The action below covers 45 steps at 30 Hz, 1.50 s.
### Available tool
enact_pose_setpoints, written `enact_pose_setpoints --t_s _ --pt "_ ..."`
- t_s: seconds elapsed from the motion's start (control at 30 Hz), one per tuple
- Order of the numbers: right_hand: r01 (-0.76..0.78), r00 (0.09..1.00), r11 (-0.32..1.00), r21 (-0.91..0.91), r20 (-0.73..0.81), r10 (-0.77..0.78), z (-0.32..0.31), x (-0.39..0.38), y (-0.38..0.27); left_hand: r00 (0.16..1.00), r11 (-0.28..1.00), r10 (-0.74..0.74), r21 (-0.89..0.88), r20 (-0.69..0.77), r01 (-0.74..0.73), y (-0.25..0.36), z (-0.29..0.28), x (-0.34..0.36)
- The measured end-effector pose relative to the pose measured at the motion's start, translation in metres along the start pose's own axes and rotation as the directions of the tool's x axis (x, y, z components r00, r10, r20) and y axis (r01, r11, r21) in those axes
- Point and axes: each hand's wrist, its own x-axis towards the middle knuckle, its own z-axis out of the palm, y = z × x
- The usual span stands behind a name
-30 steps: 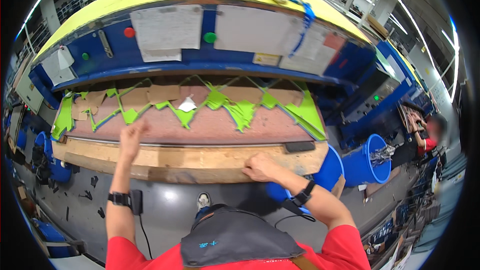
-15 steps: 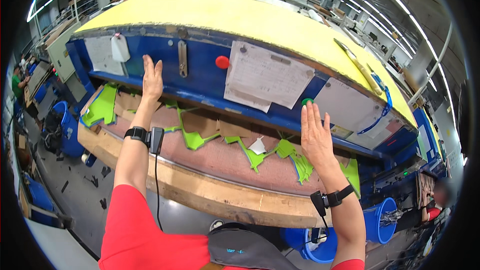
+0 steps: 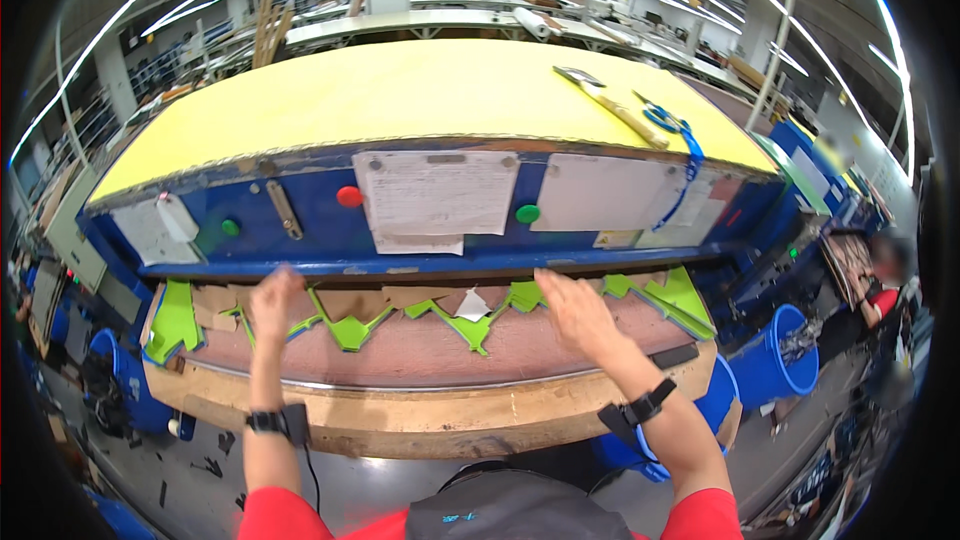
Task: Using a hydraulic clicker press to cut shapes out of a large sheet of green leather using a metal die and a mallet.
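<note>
My left hand [image 3: 275,305], smeared by motion, hangs over the left part of a pinkish cutting board [image 3: 400,365]; whether its fingers are closed does not show. My right hand [image 3: 580,317] is above the right part of the board, fingers stretched out, with nothing visible in it. Bright green sheet scraps [image 3: 350,332] with zigzag edges lie along the board, among brown paper pieces [image 3: 415,294] and a white scrap [image 3: 471,306]. Behind stands the blue press beam [image 3: 330,240], bearing a red button [image 3: 349,197], a right green button [image 3: 527,213] and a left green button [image 3: 231,227].
A wooden ledge [image 3: 400,421] runs along the near side. On the beam's yellow top [image 3: 380,90] lie a wooden-handled tool [image 3: 625,115] and blue-handled scissors [image 3: 665,118]. Blue bins [image 3: 795,355] stand at the right, where another person [image 3: 880,290] is at work.
Both hands have come down from the beam's front to over the board. My right hand has left the right green button. The view has shifted, showing the beam more squarely.
</note>
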Motion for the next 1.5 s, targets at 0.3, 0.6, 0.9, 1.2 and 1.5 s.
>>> enact_pose_setpoints --t_s 0.3,0.6,0.9,1.2,1.5 --pt "-0.302 0.953 0.95 -0.083 -0.003 0.303 0.0 -0.201 -0.015 0.654 0.949 -0.247 0.041 0.715 0.314 0.081 0.17 -0.179" --pt "-0.463 0.873 0.886 0.008 -0.168 0.458 0.009 -0.217 -0.016 0.414 0.985 -0.086 0.141 0.906 -0.104 0.141 0.281 -0.259" --pt "-0.502 0.838 0.84 0.204 -0.124 0.531 0.006 -0.213 -0.014 0.567 0.951 0.128 0.062 0.814 -0.303 0.146 0.288 -0.278" --pt "-0.396 0.909 0.847 0.354 0.022 0.415 0.024 -0.236 0.01 0.812 0.865 0.069 0.371 0.579 -0.338 0.136 0.307 -0.334" --pt "-0.3 0.903 0.77 0.563 0.429 0.037 -0.048 -0.297 0.066 0.956 0.799 -0.042 0.584 0.292 -0.143 0.123 0.323 -0.361"
